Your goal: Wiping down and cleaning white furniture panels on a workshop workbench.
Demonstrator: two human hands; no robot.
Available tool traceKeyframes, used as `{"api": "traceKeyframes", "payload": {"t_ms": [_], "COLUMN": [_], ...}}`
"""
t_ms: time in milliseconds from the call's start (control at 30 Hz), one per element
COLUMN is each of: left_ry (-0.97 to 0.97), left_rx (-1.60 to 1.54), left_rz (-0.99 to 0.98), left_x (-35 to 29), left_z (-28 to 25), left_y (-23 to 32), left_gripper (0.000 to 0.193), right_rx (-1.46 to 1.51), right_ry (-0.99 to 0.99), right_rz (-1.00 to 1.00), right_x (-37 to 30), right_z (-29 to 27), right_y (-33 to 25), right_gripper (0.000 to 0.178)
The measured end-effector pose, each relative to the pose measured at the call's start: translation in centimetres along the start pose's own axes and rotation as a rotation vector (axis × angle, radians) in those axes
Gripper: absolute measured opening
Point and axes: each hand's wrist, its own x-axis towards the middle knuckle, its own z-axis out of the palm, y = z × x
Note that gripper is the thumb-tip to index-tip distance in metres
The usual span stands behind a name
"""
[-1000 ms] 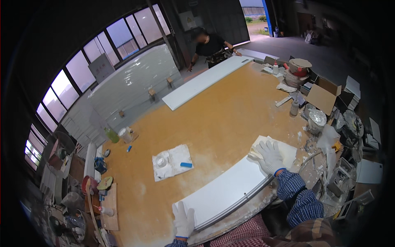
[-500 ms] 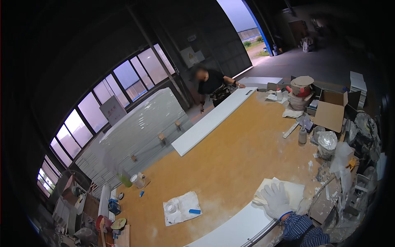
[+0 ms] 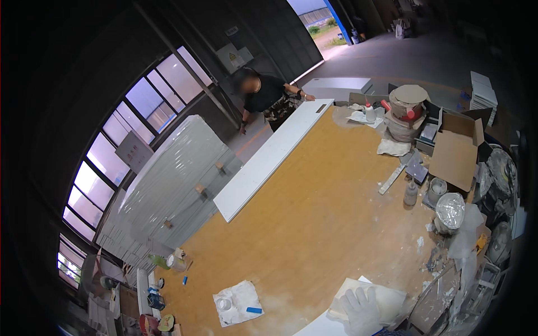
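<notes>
Head view: the right grip, gloved, lies flat, fingers extended, on the cream cloth. The cloth overlaps the nearer white panel on the near side of the desk. The left grip is outside the view; its state cannot be determined.

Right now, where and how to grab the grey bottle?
I'd wrap the body of the grey bottle, below its narrower neck, from the near left: it stands upright, with a grey cup close on its right and a flat strip to its upper left. The right hand, resting on the cream cloth, looks best placed.
</notes>
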Motion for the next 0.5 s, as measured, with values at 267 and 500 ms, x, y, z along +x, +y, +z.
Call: {"api": "traceKeyframes", "payload": {"t_ms": [267,500], "left_ry": [-0.082,-0.151], "left_rx": [0.135,0.246], "left_rz": [0.082,0.165], "left_x": [4.0,8.7], "left_z": [-1.7,-3.5], "left_y": [3.4,6.3], "left_gripper": [0.064,0.065], "right_rx": [0.064,0.103], "right_ry": [0.019,0.061], "right_rz": [0.076,0.119], "right_x": [2.5,4.6], "right_z": [-0.5,0.3], "right_y": [5.4,8.6], "right_gripper": [0.055,0.056]}}
